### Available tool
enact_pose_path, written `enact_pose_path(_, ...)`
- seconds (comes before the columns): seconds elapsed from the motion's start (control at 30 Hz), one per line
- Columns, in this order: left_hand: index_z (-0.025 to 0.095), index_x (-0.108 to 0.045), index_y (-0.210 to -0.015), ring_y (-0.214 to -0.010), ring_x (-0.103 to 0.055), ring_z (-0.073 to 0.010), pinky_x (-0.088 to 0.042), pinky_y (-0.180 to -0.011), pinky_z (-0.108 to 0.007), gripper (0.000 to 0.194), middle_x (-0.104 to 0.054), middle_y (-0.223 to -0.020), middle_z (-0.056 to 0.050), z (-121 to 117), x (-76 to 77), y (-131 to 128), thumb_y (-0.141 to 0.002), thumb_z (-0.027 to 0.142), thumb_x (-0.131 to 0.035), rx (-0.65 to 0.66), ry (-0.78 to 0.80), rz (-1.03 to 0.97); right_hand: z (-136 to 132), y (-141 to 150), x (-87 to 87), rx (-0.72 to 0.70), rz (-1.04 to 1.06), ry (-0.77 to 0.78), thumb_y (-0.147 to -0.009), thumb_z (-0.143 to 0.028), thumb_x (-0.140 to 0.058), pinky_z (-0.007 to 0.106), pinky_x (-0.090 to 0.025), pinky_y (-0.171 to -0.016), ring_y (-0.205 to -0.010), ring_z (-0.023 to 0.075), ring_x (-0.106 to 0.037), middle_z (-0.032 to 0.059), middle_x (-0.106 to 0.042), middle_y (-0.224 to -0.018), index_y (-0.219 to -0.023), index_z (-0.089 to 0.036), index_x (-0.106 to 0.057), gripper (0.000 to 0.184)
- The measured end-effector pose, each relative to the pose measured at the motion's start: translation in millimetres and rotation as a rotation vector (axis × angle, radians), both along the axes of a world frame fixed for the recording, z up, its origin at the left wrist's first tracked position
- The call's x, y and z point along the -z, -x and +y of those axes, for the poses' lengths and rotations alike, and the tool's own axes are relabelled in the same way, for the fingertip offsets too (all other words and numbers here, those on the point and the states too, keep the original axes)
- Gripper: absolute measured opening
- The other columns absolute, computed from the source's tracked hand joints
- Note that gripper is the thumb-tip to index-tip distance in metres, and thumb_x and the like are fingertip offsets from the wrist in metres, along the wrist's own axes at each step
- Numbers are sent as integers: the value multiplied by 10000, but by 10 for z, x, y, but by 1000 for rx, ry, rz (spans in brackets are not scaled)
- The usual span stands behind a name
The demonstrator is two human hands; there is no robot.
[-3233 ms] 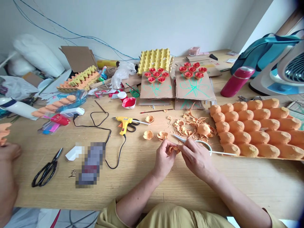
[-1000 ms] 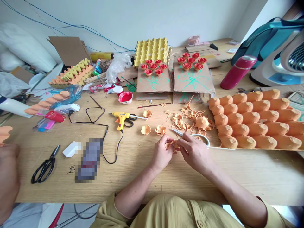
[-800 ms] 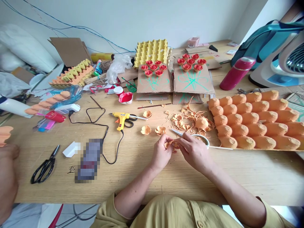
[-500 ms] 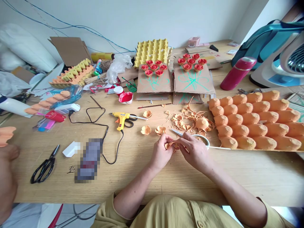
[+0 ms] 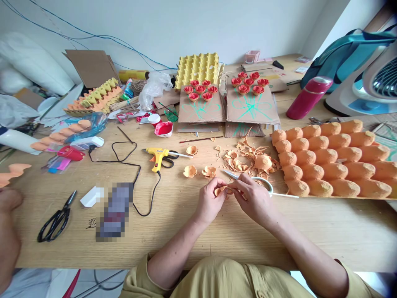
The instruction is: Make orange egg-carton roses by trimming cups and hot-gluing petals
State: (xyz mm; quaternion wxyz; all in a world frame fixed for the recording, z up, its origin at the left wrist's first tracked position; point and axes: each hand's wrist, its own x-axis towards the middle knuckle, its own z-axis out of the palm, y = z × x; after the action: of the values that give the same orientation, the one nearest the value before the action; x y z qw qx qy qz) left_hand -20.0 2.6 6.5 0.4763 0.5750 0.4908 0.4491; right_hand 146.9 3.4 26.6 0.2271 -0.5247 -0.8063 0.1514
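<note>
My left hand (image 5: 210,202) and my right hand (image 5: 252,198) meet over the wooden table (image 5: 198,231), both pinching a small orange egg-carton flower piece (image 5: 223,191). White-handled scissors (image 5: 254,182) lie on the table just behind my right hand, which partly hides them. Three finished orange cup flowers (image 5: 190,171) (image 5: 209,171) (image 5: 192,150) sit just beyond my left hand. A heap of orange carton scraps (image 5: 248,157) lies beyond my right hand. A large orange egg tray (image 5: 331,159), bumps up, lies to the right.
A yellow glue gun (image 5: 158,157) with a black cord, black scissors (image 5: 55,222), cardboard boards with red flowers (image 5: 228,101), a yellow egg tray (image 5: 198,70), a magenta bottle (image 5: 308,103), a bag (image 5: 344,58) and a fan (image 5: 369,89) surround the workspace. Another person's hand (image 5: 9,231) shows at far left.
Both hands stay together on the small orange piece, with only small finger movements. The view has shifted slightly; nothing on the table has moved.
</note>
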Motion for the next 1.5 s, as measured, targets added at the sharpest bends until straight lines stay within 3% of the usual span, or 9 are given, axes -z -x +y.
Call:
enact_pose_path(0.23,188,-559,-807,-640,-684,-122,-561,-559,-202,144,-662,-722,20,4,56,-16,-868,272,-659,19,94,-116,-22,15,-39,-108,-248,-216,-969,-129,-482,296,-355,-648,-753,198,-570,69,-602,-829,-850,-186,-688,245)
enact_pose_path(0.5,182,-603,-856,-690,-671,-116,-546,-676,-212,94,-665,-782,3,-1,-16,-5,-905,257,-630,-25,-37,-37,12,-14,14,-14,3,-32,-980,-187,-526,259,-379,-621,-698,156,-580,35,-593,-891,-1020,-223,-716,197)
enact_pose_path(0.8,178,-609,-820,-649,-684,-125,-559,-629,-221,143,-681,-727,2,9,31,-29,-867,293,-680,5,84,-171,-8,-16,-34,-82,-166,-199,-992,-143,-446,282,-350,-634,-726,178,-546,60,-587,-826,-828,-196,-687,297)
enact_pose_path(1.0,184,-608,-856,-712,-686,-124,-573,-701,-231,157,-683,-798,-6,-4,14,-38,-875,323,-679,-46,24,-196,1,-2,-9,-8,-29,-129,-1015,-237,-472,264,-373,-629,-689,155,-557,43,-591,-863,-1004,-213,-709,239)
enact_pose_path(1.2,181,-611,-873,-723,-699,-126,-572,-716,-235,145,-681,-792,-3,-20,39,-49,-890,315,-664,-27,34,-205,-1,-1,6,-13,-36,-90,-1002,-212,-489,265,-368,-622,-681,154,-559,37,-585,-871,-971,-222,-717,230)
enact_pose_path(1.4,175,-598,-822,-672,-694,-134,-561,-662,-237,217,-681,-729,-4,-1,70,-42,-871,360,-701,-1,58,-238,-10,-12,-25,-82,-133,-213,-1016,-176,-436,285,-361,-644,-718,181,-538,61,-575,-824,-874,-186,-712,311)
enact_pose_path(1.5,176,-593,-828,-685,-683,-128,-554,-669,-232,231,-686,-750,-6,2,67,-41,-873,375,-699,-20,32,-252,-3,0,-10,-67,-69,-189,-1022,-210,-461,277,-380,-657,-713,174,-546,56,-583,-846,-929,-190,-708,265)
